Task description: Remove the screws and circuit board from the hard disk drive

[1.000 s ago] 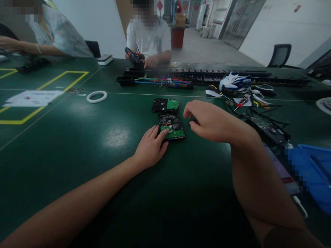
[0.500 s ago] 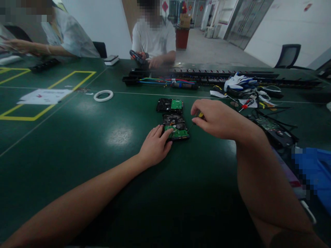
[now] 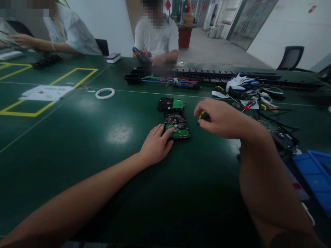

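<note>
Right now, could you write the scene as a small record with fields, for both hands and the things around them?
left hand: palm down, fingers touching the near hard drive
right hand: closed around a screwdriver, tip pointing at the near hard drive's right edge
second hard drive: just behind the near one, green board up
table: dark green; white tape ring to the left, gloves to the right
blue bin: at the right edge
other person: sits opposite, holding a tool
</note>
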Demonstrator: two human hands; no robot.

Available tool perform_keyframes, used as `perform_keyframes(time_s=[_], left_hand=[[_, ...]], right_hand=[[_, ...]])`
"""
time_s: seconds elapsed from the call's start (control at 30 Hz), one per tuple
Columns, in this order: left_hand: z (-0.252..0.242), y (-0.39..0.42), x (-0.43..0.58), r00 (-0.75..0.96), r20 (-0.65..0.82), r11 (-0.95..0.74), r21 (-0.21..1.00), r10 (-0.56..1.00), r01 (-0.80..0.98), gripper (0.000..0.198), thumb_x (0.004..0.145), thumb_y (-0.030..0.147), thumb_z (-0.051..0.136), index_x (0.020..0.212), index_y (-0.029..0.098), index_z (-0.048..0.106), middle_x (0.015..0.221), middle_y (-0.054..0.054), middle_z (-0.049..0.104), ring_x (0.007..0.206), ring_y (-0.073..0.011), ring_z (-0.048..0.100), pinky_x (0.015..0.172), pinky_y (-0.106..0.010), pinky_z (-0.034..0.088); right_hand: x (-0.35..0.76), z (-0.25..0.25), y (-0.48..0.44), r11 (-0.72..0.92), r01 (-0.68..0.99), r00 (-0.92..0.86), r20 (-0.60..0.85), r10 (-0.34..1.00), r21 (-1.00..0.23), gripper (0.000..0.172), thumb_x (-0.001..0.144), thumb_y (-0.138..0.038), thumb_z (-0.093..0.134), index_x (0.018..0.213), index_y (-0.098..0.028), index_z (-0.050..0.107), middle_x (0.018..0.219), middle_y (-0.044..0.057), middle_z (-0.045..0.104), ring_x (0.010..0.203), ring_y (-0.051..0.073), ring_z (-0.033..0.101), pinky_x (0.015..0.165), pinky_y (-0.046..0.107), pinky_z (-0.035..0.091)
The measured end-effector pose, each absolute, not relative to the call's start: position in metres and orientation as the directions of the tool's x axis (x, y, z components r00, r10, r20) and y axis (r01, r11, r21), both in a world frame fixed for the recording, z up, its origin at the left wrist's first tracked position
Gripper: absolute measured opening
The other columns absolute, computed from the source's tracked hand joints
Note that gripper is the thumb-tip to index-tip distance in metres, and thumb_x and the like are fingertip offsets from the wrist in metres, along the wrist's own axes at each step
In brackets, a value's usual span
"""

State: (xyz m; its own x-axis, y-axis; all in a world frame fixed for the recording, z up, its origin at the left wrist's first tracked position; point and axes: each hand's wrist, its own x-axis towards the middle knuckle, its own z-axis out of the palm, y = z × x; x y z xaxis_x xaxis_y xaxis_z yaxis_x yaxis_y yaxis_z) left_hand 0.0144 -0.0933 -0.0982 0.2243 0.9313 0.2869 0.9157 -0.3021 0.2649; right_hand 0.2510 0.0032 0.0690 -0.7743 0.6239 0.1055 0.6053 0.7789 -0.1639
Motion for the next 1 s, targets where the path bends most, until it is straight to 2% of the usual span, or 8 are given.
perform_keyframes(time_s=[0.33, 0.53, 0.73, 1.0], left_hand=[[-0.0931, -0.0945, 0.0152, 0.223, 0.260, -0.291, 0.262, 0.940, 0.920, 0.053, 0.105, 0.038, 0.050, 0.155, 0.022, 0.046, 0.160, -0.019, 0.048, 0.153, -0.0389, 0.040, 0.123, -0.059, 0.039], [-0.0928, -0.0955, 0.0152, 0.219, 0.271, -0.295, 0.281, 0.937, 0.913, 0.053, 0.105, 0.038, 0.051, 0.155, 0.024, 0.046, 0.160, -0.017, 0.048, 0.153, -0.0382, 0.040, 0.123, -0.060, 0.039], [-0.0948, -0.0936, 0.0133, 0.207, 0.269, -0.285, 0.295, 0.941, 0.912, 0.053, 0.104, 0.040, 0.054, 0.155, 0.025, 0.049, 0.159, -0.016, 0.051, 0.153, -0.0372, 0.042, 0.123, -0.059, 0.039], [-0.0950, -0.0910, 0.0104, 0.197, 0.298, -0.292, 0.320, 0.934, 0.901, 0.049, 0.105, 0.040, 0.057, 0.151, 0.025, 0.056, 0.153, -0.014, 0.057, 0.148, -0.0346, 0.048, 0.120, -0.057, 0.045]], right_hand=[[0.2519, 0.0700, 0.0024, 0.783, 0.596, -0.780, 0.101, 0.617, -0.180, 0.024, 0.086, -0.025, 0.060, 0.108, -0.019, 0.068, 0.107, 0.013, 0.072, 0.093, 0.029, 0.065, 0.080, 0.041, 0.049], [0.2502, 0.0693, 0.0026, 0.762, 0.624, -0.750, 0.143, 0.646, -0.173, 0.019, 0.091, -0.032, 0.061, 0.104, -0.021, 0.068, 0.101, 0.010, 0.074, 0.091, 0.028, 0.065, 0.079, 0.039, 0.048], [0.2497, 0.0695, 0.0026, 0.785, 0.589, -0.780, 0.118, 0.615, -0.192, 0.021, 0.086, -0.025, 0.060, 0.104, -0.020, 0.068, 0.105, 0.011, 0.073, 0.093, 0.028, 0.065, 0.081, 0.039, 0.048], [0.2528, 0.0708, 0.0051, 0.787, 0.583, -0.785, 0.112, 0.610, -0.203, 0.021, 0.085, -0.025, 0.060, 0.104, -0.020, 0.067, 0.106, 0.011, 0.073, 0.094, 0.028, 0.065, 0.081, 0.040, 0.049]])
